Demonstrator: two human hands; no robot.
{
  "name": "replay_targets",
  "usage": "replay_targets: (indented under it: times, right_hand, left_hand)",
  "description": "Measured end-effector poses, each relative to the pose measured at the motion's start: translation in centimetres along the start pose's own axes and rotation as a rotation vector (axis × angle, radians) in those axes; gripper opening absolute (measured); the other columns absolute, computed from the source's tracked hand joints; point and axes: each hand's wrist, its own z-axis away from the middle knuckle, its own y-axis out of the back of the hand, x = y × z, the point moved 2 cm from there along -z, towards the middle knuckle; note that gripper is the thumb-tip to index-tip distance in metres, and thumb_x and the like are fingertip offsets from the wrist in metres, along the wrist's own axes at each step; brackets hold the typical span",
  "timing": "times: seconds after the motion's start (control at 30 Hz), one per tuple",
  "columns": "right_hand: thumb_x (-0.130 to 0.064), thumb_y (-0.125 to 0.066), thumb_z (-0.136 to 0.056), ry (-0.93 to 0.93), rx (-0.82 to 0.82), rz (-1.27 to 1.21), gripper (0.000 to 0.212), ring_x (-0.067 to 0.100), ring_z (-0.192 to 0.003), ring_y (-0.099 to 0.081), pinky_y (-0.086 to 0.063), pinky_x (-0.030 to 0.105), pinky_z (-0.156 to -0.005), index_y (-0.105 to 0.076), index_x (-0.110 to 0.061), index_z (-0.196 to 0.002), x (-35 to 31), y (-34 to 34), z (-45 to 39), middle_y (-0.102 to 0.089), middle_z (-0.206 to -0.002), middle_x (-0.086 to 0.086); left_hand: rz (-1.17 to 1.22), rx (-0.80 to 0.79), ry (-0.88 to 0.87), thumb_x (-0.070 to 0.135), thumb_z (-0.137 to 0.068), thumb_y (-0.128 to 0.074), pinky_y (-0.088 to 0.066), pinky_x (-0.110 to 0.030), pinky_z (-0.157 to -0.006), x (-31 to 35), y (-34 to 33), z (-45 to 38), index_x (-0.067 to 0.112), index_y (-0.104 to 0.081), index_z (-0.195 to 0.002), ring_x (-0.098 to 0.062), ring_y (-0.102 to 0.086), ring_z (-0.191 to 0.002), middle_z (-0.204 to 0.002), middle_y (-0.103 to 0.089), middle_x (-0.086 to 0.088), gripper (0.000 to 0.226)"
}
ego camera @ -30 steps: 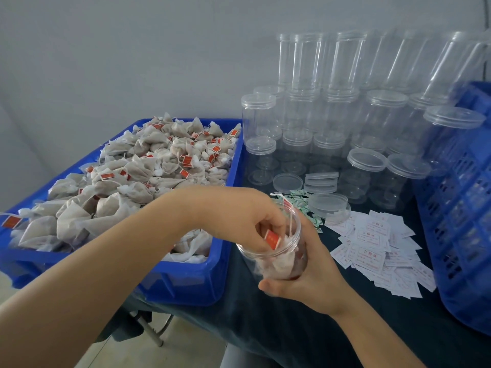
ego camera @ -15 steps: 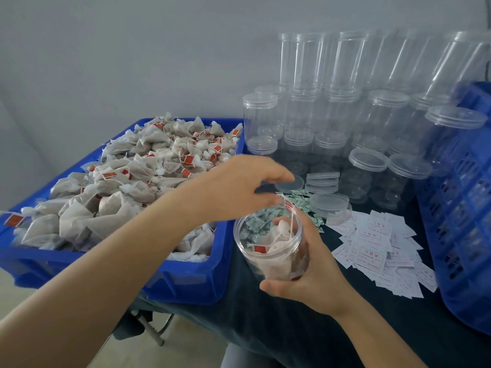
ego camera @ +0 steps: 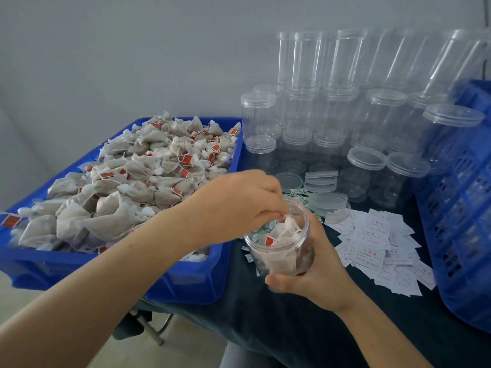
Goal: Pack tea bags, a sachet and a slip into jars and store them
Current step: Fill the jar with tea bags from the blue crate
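My right hand (ego camera: 316, 264) wraps round an open clear jar (ego camera: 281, 243) just right of centre, thumb low on its near side; the other fingers curl behind it, mostly hidden by the jar itself. The jar tilts toward me and holds tea bags (ego camera: 279, 247), one red tag showing among them; how many are in there I cannot tell. My left hand (ego camera: 236, 205) reaches in from the lower left, fingers bent down over the jar's mouth. The fingertips meet at a bag's white top or string, but they blur there, so whether they pinch it I cannot tell.

Left of the jar, the blue bin (ego camera: 186, 282) is heaped with more bags. A pile of green-printed sachets (ego camera: 299, 195) lies behind the jar, largely covered by my hands. White slips (ego camera: 377, 243) spread to the right, their print too small to read. Empty jars (ego camera: 369, 123) stack at upper right; a blue crate (ego camera: 462, 208) is cut off by the right edge.
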Motion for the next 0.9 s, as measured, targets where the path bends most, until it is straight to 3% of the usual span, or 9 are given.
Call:
replay_targets:
  times: [0.1, 0.17, 0.33, 0.5, 0.57, 0.67, 0.73, 0.83, 0.9]
  right_hand:
    - [-0.030, -0.093, -0.053, -0.001, -0.006, -0.007, 0.110, 0.008, -0.128, -0.053, -0.051, 0.019, -0.094, -0.030, -0.063, -0.138, 0.0, 0.0, 0.1, -0.051, -0.136, -0.026]
    - [-0.031, -0.092, -0.054, 0.003, -0.007, -0.003, 0.109, 0.005, -0.128, -0.053, -0.049, 0.016, -0.093, -0.029, -0.068, -0.135, -0.1, -0.2, 0.2, -0.051, -0.134, -0.030]
    - [-0.028, -0.092, -0.054, -0.002, -0.032, -0.019, 0.108, 0.000, -0.122, -0.056, -0.051, 0.014, -0.086, -0.031, -0.072, -0.131, -0.3, -0.3, 0.4, -0.053, -0.127, -0.031]
    - [-0.027, -0.092, -0.053, 0.036, -0.048, 0.024, 0.109, 0.002, -0.124, -0.053, -0.051, 0.015, -0.085, -0.031, -0.068, -0.134, -0.7, -0.4, 0.4, -0.050, -0.129, -0.031]
    - [-0.026, -0.092, -0.053, 0.039, -0.056, 0.025, 0.110, 0.001, -0.125, -0.053, -0.051, 0.014, -0.084, -0.031, -0.069, -0.134, -0.7, -0.5, 0.5, -0.049, -0.130, -0.032]
    - [-0.024, -0.092, -0.053, 0.042, -0.060, 0.007, 0.111, 0.001, -0.124, -0.054, -0.053, 0.015, -0.082, -0.032, -0.069, -0.134, -0.6, -0.7, 0.8, -0.050, -0.129, -0.033]
    - [-0.022, -0.092, -0.053, 0.034, -0.062, -0.008, 0.111, 0.000, -0.122, -0.055, -0.054, 0.017, -0.081, -0.032, -0.069, -0.134, -0.5, -0.7, 0.9, -0.049, -0.128, -0.034]
    - [-0.019, -0.092, -0.054, 0.019, -0.073, -0.032, 0.110, -0.001, -0.121, -0.057, -0.056, 0.021, -0.078, -0.033, -0.071, -0.131, -0.4, -0.5, 0.9, -0.048, -0.126, -0.039]
    - [-0.017, -0.092, -0.055, 0.022, -0.076, -0.035, 0.110, 0.000, -0.122, -0.056, -0.056, 0.019, -0.078, -0.034, -0.071, -0.131, -0.4, -0.4, 0.9, -0.048, -0.127, -0.039]
  left_hand:
    - [0.000, -0.324, 0.039, 0.030, -0.100, -0.043, -0.038, -0.028, -0.096, 0.2, -0.7, -0.2, 0.023, -0.064, -0.123, -0.009, -0.051, -0.111, -0.118, -0.061, 0.007, 0.031]
    - [0.073, -0.448, 0.069, 0.026, -0.100, -0.044, -0.037, -0.029, -0.095, 0.5, -0.8, -0.5, 0.021, -0.063, -0.124, -0.010, -0.052, -0.109, -0.119, -0.061, 0.006, 0.031]
    - [0.193, -0.656, 0.105, 0.016, -0.100, -0.039, -0.039, -0.020, -0.068, 1.1, -0.7, -0.9, 0.024, -0.063, -0.101, -0.007, -0.051, -0.077, -0.088, -0.059, 0.008, 0.025]
    - [0.167, -0.852, 0.151, 0.012, -0.099, -0.038, -0.038, -0.017, -0.060, 1.5, -1.3, -1.6, 0.016, -0.062, -0.104, -0.007, -0.048, -0.066, -0.079, -0.055, 0.008, 0.025]
    - [0.159, -0.900, 0.147, 0.014, -0.099, -0.039, -0.039, -0.016, -0.061, 1.9, -1.5, -1.8, 0.016, -0.062, -0.113, -0.005, -0.047, -0.065, -0.076, -0.052, 0.011, 0.028]
    - [0.186, -0.936, 0.148, 0.019, -0.100, -0.039, -0.046, -0.023, -0.077, 2.2, -1.6, -1.9, 0.019, -0.059, -0.127, -0.008, -0.054, -0.080, -0.093, -0.059, 0.007, 0.032]
    - [0.197, -0.927, 0.148, 0.022, -0.100, -0.041, -0.044, -0.018, -0.074, 2.2, -1.6, -2.0, 0.022, -0.058, -0.128, -0.003, -0.052, -0.078, -0.090, -0.056, 0.013, 0.032]
    - [0.220, -0.878, 0.156, 0.016, -0.100, -0.041, -0.037, -0.005, -0.057, 1.9, -1.6, -2.0, 0.023, -0.062, -0.108, 0.011, -0.048, -0.063, -0.074, -0.047, 0.019, 0.024]
    - [0.242, -0.841, 0.149, 0.014, -0.099, -0.040, -0.035, -0.001, -0.054, 1.9, -1.4, -2.0, 0.029, -0.057, -0.094, 0.017, -0.046, -0.057, -0.070, -0.046, 0.019, 0.023]
